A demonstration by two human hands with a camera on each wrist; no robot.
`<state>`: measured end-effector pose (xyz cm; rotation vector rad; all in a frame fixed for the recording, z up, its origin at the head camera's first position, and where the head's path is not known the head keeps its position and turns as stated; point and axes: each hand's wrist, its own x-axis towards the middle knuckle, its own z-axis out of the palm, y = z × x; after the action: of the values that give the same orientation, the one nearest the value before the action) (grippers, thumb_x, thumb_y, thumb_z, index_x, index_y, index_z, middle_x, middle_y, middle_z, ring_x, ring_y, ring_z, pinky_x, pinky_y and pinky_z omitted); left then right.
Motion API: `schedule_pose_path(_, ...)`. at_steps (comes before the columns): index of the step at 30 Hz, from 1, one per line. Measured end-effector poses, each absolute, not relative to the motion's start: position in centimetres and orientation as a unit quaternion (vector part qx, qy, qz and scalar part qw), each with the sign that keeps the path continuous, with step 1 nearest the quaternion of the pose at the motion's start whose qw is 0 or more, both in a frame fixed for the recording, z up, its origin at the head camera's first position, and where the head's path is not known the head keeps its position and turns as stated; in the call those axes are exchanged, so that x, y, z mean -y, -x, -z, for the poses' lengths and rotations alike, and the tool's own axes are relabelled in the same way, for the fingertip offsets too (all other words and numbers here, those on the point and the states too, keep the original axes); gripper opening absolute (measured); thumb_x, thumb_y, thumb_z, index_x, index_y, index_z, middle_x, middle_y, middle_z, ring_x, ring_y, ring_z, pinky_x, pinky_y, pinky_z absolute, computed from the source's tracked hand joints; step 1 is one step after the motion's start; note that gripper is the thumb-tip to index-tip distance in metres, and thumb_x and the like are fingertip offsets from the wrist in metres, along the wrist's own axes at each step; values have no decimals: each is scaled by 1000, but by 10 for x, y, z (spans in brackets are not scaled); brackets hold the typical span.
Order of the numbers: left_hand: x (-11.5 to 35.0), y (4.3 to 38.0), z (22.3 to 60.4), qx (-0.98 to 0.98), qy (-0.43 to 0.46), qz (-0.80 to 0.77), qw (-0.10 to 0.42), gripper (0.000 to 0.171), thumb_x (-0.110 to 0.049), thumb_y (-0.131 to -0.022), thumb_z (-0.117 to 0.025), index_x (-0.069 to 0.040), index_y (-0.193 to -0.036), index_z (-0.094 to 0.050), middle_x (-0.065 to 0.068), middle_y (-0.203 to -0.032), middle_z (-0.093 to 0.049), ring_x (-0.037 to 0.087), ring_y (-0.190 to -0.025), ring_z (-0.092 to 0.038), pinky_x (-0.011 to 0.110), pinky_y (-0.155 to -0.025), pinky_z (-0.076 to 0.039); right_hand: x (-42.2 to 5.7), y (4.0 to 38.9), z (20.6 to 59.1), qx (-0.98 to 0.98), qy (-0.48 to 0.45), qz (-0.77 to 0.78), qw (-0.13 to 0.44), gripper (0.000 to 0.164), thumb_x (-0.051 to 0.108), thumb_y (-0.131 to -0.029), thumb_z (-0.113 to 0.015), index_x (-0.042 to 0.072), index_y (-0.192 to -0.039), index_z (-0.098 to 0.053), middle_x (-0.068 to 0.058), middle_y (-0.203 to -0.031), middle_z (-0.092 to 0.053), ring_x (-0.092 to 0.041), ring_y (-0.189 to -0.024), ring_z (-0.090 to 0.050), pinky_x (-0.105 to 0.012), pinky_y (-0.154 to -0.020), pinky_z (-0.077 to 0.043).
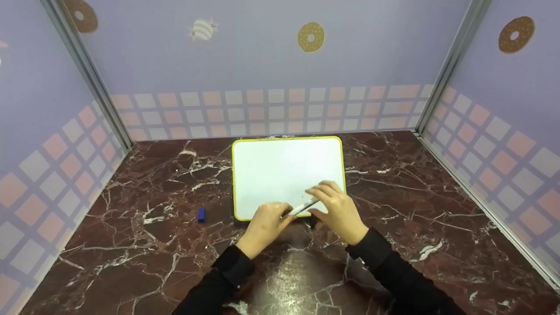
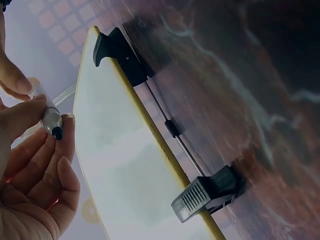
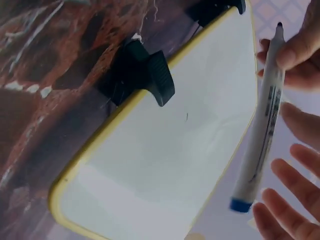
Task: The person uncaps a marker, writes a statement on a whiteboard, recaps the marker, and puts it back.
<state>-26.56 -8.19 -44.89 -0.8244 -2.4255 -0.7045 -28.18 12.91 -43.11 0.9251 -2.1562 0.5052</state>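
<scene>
My left hand (image 1: pixel 264 222) pinches a white whiteboard marker (image 1: pixel 302 207) close to its uncapped, dark nib. The marker lies at a slant in front of the whiteboard (image 1: pixel 280 175), its blue end (image 3: pixel 241 205) pointing away from the left hand. Around that far end, my right hand (image 1: pixel 340 213) has its fingers spread and loosely bent; whether a fingertip touches the barrel cannot be told. In the left wrist view the nib (image 2: pixel 57 133) faces the camera. A blue marker cap (image 1: pixel 201 215) sits on the table, left of the board.
The yellow-framed board leans back on a stand with black clips (image 2: pixel 200 195) along its lower edge. A small dark mark (image 3: pixel 187 116) shows on its surface. Beneath is a dark red marbled table (image 1: pixel 153 262); patterned walls (image 1: pixel 262 57) enclose it at the back and sides.
</scene>
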Motion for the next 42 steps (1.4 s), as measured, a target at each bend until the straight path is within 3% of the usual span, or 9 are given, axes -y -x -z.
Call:
schedule_pose_path(3, 83, 266, 447, 885, 294, 265, 246, 13, -12, -84, -77, -2, -90, -72, 9, -80, -74, 20, -68, -69, 30, -63, -59, -138, 291, 432, 839, -331, -275, 333, 55, 16, -74, -87, 7, -124, -66, -10, -117, -68, -29, -112, -60, -42, -99, -54)
schedule_pose_path(9, 85, 267, 444, 885, 282, 274, 250, 16, -14, -84, -77, -1, -93, -73, 10, -83, -75, 20, -71, -70, 31, -66, -61, -149, 307, 441, 817, -270, -447, 243, 58, 17, -86, -78, 4, -138, -55, -17, -119, -65, -32, -111, -62, -41, -87, -61)
schedule_pose_path(15, 85, 267, 442, 881, 280, 276, 261, 14, -13, -85, -76, -1, -93, -73, 9, -83, -74, 20, -70, -70, 30, -64, -59, -145, 310, 454, 764, -219, -601, 88, 48, 10, -93, -70, 0, -137, -54, -16, -111, -67, -27, -105, -65, -39, -86, -61)
schedule_pose_path(19, 84, 266, 440, 879, 283, 276, 268, 13, -13, -86, -76, -2, -93, -73, 9, -83, -74, 19, -70, -69, 31, -64, -59, -137, 307, 461, 698, -201, -687, -20, 50, 9, -96, -65, -4, -141, -48, -12, -115, -66, -23, -105, -66, -42, -91, -60)
schedule_pose_path(22, 84, 265, 440, 879, 284, 271, 272, 13, -14, -85, -76, -4, -93, -73, 8, -83, -74, 20, -70, -69, 32, -64, -58, -132, 303, 465, 654, -196, -728, -68, 54, 9, -97, -63, -6, -144, -42, -5, -116, -66, -18, -105, -66, -40, -94, -59)
schedule_pose_path(27, 83, 264, 443, 881, 286, 258, 274, 14, -14, -84, -78, -4, -93, -73, 7, -81, -73, 18, -69, -68, 31, -64, -58, -128, 301, 471, 609, -191, -764, -98, 52, 7, -98, -61, -11, -142, -41, 0, -111, -68, -13, -102, -65, -32, -92, -59)
schedule_pose_path(33, 81, 264, 448, 883, 292, 255, 265, 13, -14, -84, -78, -5, -91, -73, 7, -80, -73, 17, -68, -68, 30, -64, -58, -125, 299, 473, 592, -177, -780, -97, 40, 4, -95, -63, -9, -132, -54, 0, -111, -71, -12, -97, -67, -27, -87, -59)
schedule_pose_path(42, 80, 264, 447, 881, 294, 256, 267, 12, -13, -84, -78, -4, -90, -74, 8, -79, -73, 18, -68, -68, 29, -63, -58, -124, 300, 473, 583, -168, -790, -86, 15, 3, -95, -64, 3, -109, -69, 2, -102, -74, -11, -94, -69, -24, -83, -59)
